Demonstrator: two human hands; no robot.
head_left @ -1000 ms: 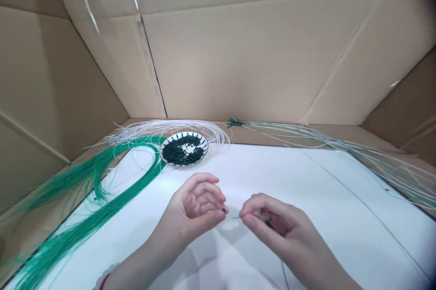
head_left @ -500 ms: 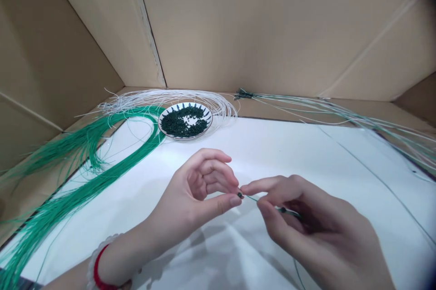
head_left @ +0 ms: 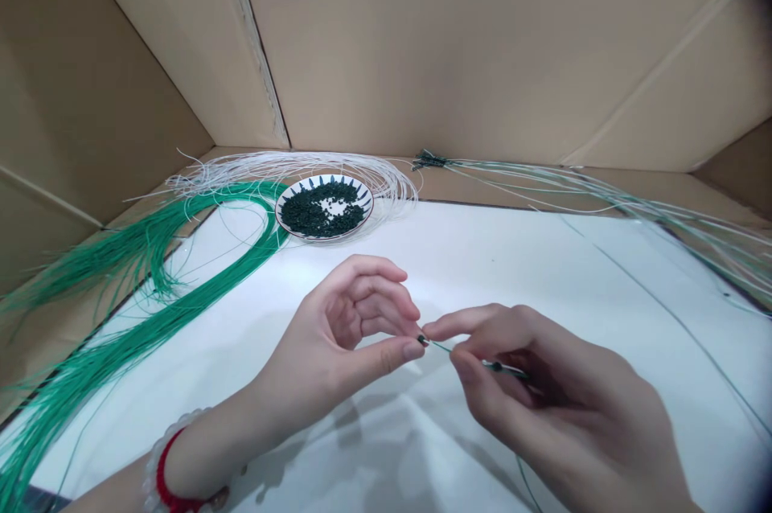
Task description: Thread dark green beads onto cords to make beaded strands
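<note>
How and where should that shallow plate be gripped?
Probably best to pinch the near-right rim of the plate, coming from the front right: the edge flares there beside bare board, while green strands crowd its left. Keep it level; loose dark pieces fill it.

The bead, tiny and dark, sits at the left hand's fingertips. The thread, thin, green and nearly straight, slants from beside it into the right hand.

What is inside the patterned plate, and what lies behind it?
The plate holds many small dark green pieces, with its white bottom showing between them. White strands curve behind it; any stretch hidden by the plate cannot be seen.
</note>
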